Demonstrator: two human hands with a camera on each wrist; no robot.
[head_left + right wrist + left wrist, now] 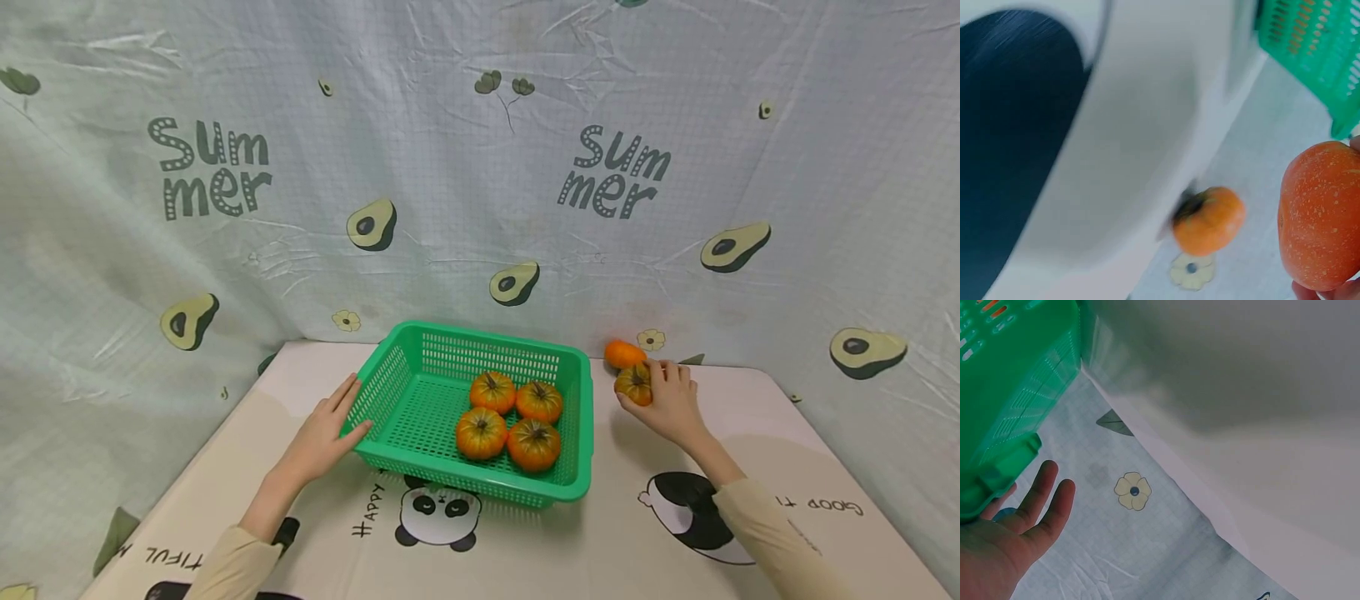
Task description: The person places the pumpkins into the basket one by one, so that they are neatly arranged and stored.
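Beside the left end of a green plastic basket (420, 472), my left hand (318, 437) touches the rim with its fingers extended. The left wrist view shows that hand's fingers (1054, 515) nearly straight near the basket's edge (1013, 462). Several small orange pumpkins (482, 433) with green-streaked tops sit in the right half of the basket. To the right of it, my right hand (671, 404) holds a pumpkin (634, 384) above the table, its smooth orange side (1322, 215) large in the right wrist view. Another orange pumpkin (624, 354) lies just behind it.
The table (315, 517) has a pale cover printed with pandas and words. Directly behind its far edge hangs a light curtain (450, 167) with avocado and lettering prints, which also runs along both sides.
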